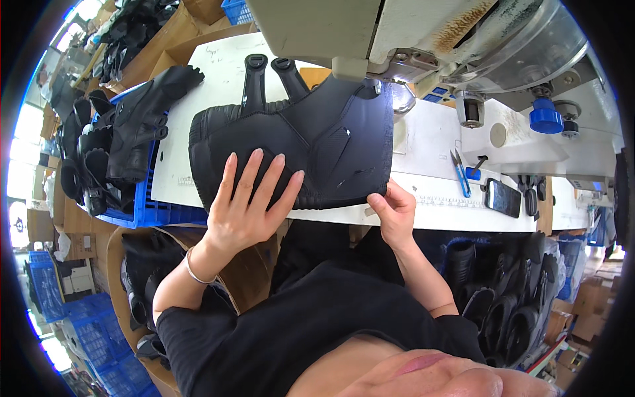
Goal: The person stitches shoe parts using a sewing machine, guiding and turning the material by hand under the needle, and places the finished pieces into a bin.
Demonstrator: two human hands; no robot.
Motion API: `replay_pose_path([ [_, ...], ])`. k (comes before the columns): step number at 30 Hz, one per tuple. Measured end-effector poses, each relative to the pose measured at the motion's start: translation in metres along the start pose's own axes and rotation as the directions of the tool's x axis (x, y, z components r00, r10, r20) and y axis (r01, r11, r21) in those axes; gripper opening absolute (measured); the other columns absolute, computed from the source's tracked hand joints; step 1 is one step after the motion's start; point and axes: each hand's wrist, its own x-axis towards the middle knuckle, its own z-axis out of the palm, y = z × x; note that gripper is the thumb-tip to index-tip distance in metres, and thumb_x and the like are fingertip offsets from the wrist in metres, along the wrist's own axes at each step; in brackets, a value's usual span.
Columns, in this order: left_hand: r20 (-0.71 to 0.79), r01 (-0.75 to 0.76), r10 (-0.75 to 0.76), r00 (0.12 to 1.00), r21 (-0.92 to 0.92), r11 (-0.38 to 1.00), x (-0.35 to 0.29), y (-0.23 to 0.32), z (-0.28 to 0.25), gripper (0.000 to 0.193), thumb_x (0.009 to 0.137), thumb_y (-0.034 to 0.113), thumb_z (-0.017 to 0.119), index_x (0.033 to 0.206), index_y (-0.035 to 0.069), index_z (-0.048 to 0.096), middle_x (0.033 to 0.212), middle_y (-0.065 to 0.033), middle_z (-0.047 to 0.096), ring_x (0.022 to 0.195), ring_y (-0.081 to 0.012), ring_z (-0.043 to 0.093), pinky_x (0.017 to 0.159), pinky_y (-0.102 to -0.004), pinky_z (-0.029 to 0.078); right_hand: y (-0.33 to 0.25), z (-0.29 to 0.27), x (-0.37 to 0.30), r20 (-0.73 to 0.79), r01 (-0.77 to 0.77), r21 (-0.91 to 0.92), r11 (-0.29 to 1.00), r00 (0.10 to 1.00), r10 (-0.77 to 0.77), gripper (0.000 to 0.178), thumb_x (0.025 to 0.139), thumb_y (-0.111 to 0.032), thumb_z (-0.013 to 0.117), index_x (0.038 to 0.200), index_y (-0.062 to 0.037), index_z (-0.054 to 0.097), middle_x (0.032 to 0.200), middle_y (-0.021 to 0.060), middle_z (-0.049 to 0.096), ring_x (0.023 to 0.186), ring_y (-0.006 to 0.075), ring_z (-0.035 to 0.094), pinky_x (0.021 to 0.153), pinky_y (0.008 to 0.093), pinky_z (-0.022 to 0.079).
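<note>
Across the white worktop (173,162), below a pale machine (317,30), lies a black boot upper (331,159). At left, a blue crate (141,204) is heaped with black boots (135,135); a cardboard box (254,271) below holds dark pieces (149,255). The left hand (241,221) presses flat on the upper, fingers spread; the right hand (395,210) pinches its near right corner between thumb and fingers.
</note>
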Motion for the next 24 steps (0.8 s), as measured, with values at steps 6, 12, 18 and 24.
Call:
replay_pose_path([
  [6, -0.005, -0.001, 0.001, 1.0, -0.059, 0.998, 0.009, -0.01, 0.0, 0.039, 0.073, 0.014, 0.066, 0.111, 0.02, 0.068, 0.116, -0.0076, 0.064, 0.111, -0.0302, 0.059, 0.098, -0.0495, 0.045, -0.004, 0.006, 0.004, -0.017, 0.013, -0.035, 0.999, 1.0, -0.014, 0.012, 0.084, -0.002, 0.065, 0.094, 0.0051, 0.065, 0.094, 0.0065, 0.06, 0.091, 0.0153, 0.051, 0.083, 0.0275, 0.039],
  [12, 0.028, -0.006, 0.008, 1.0, -0.062, 0.998, 0.017, -0.015, -0.003, 0.038, 0.075, 0.015, 0.064, 0.112, 0.018, 0.068, 0.115, -0.0079, 0.063, 0.11, -0.0302, 0.059, 0.098, -0.0498, 0.045, -0.005, 0.006, 0.011, -0.05, 0.001, -0.015, 1.0, 0.999, -0.002, 0.012, 0.086, -0.004, 0.065, 0.094, 0.0045, 0.065, 0.089, 0.0035, 0.059, 0.084, 0.0101, 0.05, 0.075, 0.024, 0.039],
  [18, 0.035, -0.004, 0.007, 0.999, -0.069, 0.998, 0.03, -0.02, -0.005, 0.041, 0.07, 0.013, 0.063, 0.11, 0.017, 0.069, 0.114, -0.0082, 0.064, 0.106, -0.0291, 0.061, 0.096, -0.0466, 0.047, -0.008, 0.005, 0.022, -0.08, -0.002, 0.034, 0.999, 0.997, 0.005, 0.01, 0.087, -0.006, 0.064, 0.092, 0.0036, 0.065, 0.085, -0.0015, 0.055, 0.074, 0.0039, 0.045, 0.064, 0.0192, 0.035],
  [24, 0.091, 0.003, 0.004, 0.996, -0.077, 0.997, 0.044, -0.024, -0.011, 0.048, 0.065, 0.015, 0.068, 0.113, 0.016, 0.066, 0.115, -0.0076, 0.063, 0.108, -0.0286, 0.06, 0.097, -0.0454, 0.046, -0.02, 0.005, 0.036, -0.088, -0.029, 0.046, 0.998, 0.996, 0.033, 0.01, 0.089, -0.009, 0.063, 0.091, 0.0011, 0.065, 0.079, -0.0053, 0.053, 0.07, 0.0027, 0.043, 0.062, 0.0196, 0.035],
])
